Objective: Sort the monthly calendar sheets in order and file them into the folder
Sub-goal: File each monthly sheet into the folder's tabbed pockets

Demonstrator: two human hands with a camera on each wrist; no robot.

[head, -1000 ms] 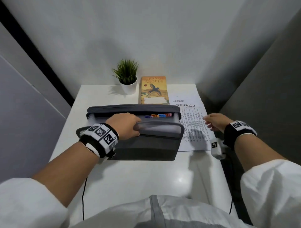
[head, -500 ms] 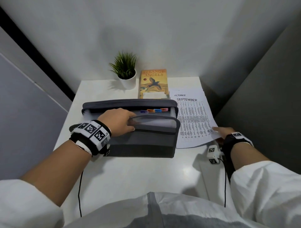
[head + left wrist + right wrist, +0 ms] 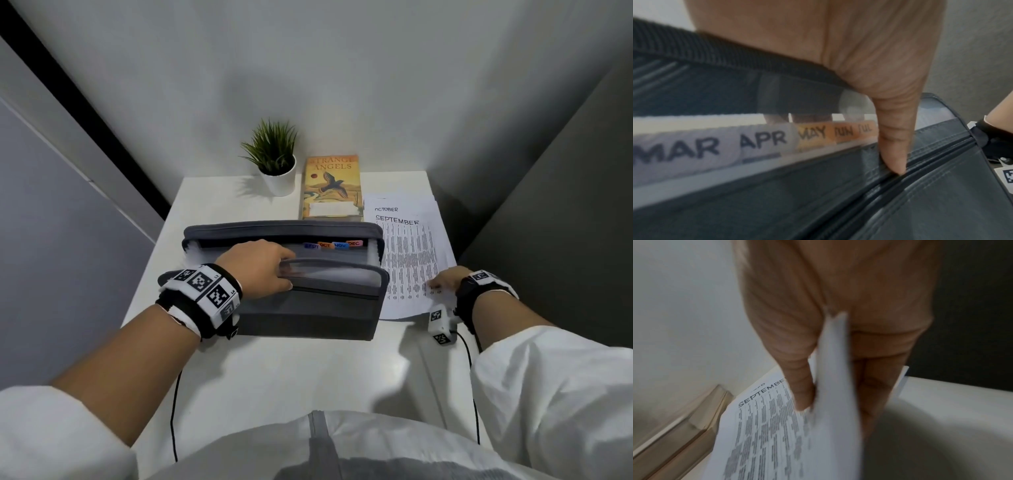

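Observation:
A grey accordion folder (image 3: 308,308) stands open in the middle of the white table (image 3: 274,370). Coloured month tabs (image 3: 330,245) stick up inside it, and the left wrist view shows MAR to JUL tabs (image 3: 764,139). My left hand (image 3: 274,270) grips the folder's front wall, fingers inside and thumb (image 3: 894,146) outside. To the right lies a stack of calendar sheets, with SEPTEMBER (image 3: 407,260) on top and OCTOBER (image 3: 387,209) peeking out beneath. My right hand (image 3: 442,282) pinches the SEPTEMBER sheet's near right edge, thumb (image 3: 799,386) on top, and the edge curls up.
A small potted plant (image 3: 274,161) and an orange book (image 3: 332,186) sit at the back of the table. A dark wall (image 3: 548,222) runs close along the table's right edge. Cables hang from both wrists over the near edge.
My right hand has drawn back from above the sheet to its near right edge and taken hold of it. The left hand keeps its grip on the folder.

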